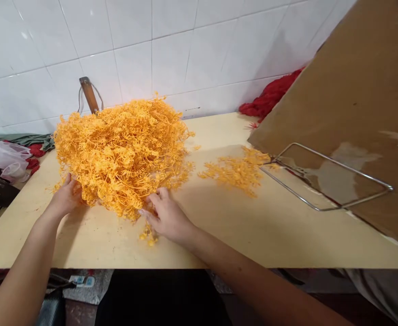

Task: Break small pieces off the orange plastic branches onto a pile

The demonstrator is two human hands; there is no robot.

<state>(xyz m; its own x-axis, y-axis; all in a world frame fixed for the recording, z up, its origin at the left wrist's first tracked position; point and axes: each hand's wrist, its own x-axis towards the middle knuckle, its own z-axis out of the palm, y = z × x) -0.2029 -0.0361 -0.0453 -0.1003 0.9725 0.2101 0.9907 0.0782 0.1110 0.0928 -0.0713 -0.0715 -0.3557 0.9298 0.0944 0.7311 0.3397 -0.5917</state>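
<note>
Orange plastic sprigs, curled and thin, lay heaped in a big tangled mound (120, 154) on the pale wooden table (253, 235), against the white tiled wall (185, 45). The left hand (65, 197) pressed against the mound's lower left edge, fingers partly buried in it, so whether they were closed on any strands could not be told. The right hand (167, 215) rested at the front edge, fingers bent and pinching a small clump (148, 234) that trailed onto the table. A smaller scatter of orange sprigs (235, 171) lay well apart to the right, near a bent wire frame (324, 179) and a leaning cardboard sheet (355, 99). Red material (270, 97) was piled behind the cardboard.

The likely trouble was snagging: the strands interlocked, so a pull on the pinched clump could have dragged much of the mound along or snapped thin stems. Loose bits near the table's front edge could have dropped off.
</note>
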